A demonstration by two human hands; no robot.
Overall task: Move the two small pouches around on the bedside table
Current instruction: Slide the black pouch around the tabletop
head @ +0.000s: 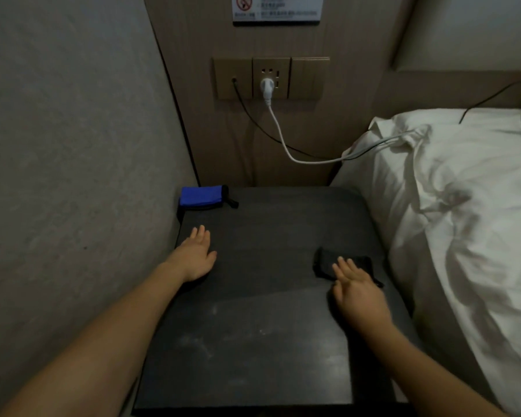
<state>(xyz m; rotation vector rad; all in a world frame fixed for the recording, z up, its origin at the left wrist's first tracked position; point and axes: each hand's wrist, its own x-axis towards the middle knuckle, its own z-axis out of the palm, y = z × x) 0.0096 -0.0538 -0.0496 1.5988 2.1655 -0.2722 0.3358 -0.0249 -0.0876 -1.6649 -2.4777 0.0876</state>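
A blue pouch with a black zip edge lies in the far left corner of the dark bedside table. A black pouch lies near the table's right edge. My left hand is flat with straight fingers on the table's left side, a short way in front of the blue pouch and apart from it. My right hand has straight fingers whose tips lie over the near part of the black pouch, hiding some of it.
A grey wall runs along the table's left side. A bed with white linen borders the right. A socket panel on the wooden headboard wall holds a white plug, with white and black cables trailing to the bed.
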